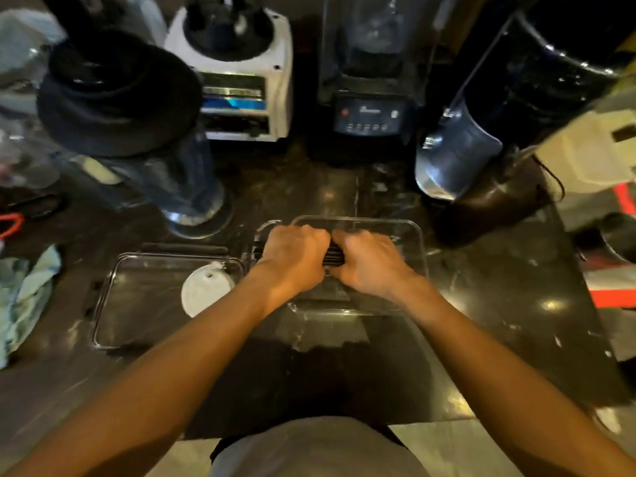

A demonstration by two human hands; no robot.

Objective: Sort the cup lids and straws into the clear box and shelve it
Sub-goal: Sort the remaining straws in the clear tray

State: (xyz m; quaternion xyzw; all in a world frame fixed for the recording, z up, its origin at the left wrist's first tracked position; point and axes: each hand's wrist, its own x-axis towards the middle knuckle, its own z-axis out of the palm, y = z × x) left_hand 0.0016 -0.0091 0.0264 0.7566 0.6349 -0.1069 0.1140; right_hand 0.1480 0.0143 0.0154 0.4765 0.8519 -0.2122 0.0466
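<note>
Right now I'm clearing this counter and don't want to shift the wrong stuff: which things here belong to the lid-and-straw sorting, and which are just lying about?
Part of the job:
clear box
black straws, gripped by left hand and right hand
white cup lid
clear tray

Just lying about:
white blender base
black blender
blender jar
cloth

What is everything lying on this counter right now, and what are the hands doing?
Clear box: one, transparent, centre of counter.
Black straws: a bundle, count unclear, gripped over the clear box.
Clear lid: one, transparent, left of the box.
White cup lid: one, on the clear lid.
Blenders: three, one white and two dark, at the back.
Cloth: one, pale blue, far left.
Counter: dark, glossy.
Left hand, right hand: both grip the straws.
</note>
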